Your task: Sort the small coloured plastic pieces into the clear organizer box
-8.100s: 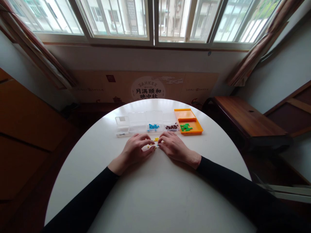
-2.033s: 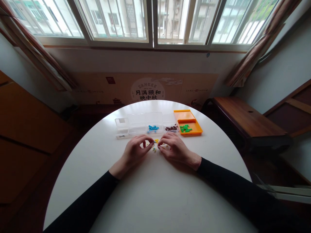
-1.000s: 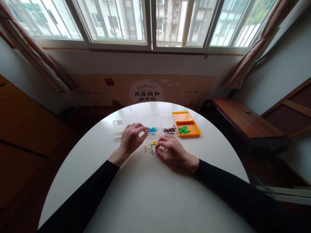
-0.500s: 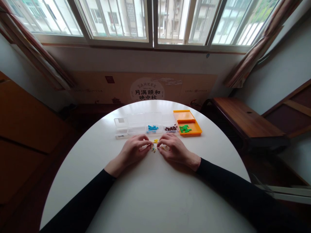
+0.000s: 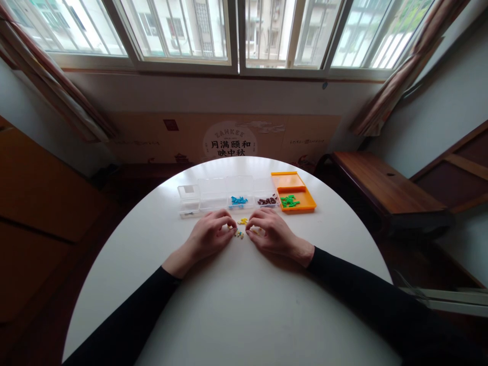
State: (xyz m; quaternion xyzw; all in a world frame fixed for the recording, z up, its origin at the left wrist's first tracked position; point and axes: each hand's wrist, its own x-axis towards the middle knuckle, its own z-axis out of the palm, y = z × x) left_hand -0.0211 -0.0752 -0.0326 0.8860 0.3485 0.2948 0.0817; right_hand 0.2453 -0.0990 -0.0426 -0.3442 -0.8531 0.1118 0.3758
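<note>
My left hand (image 5: pixel 210 234) rests on the white table with thumb and fingertips brought together; whatever may be between them is too small to make out. Facing it, my right hand (image 5: pixel 275 235) has its thumb and forefinger closed in a pinch, and its contents are hidden as well. In the gap between the hands lie small mixed pieces (image 5: pixel 240 235), pale with a bit of blue-green. Just beyond them is a little pile of yellow pieces (image 5: pixel 243 221). More yellowish bits show partly under the right hand.
A clear compartment box (image 5: pixel 213 204) stands open behind the hands, with blue pieces (image 5: pixel 239 201) and dark brown pieces (image 5: pixel 267 200) in separate compartments. Beside it an open orange case (image 5: pixel 305 202) holds green pieces (image 5: pixel 290 201). The round white table (image 5: pixel 244 305) has a curved edge.
My left thumb and fingertips have come together and lowered slightly beside the mixed pieces. My right hand stays nearly still in its pinch. The whole view has shifted a little.
</note>
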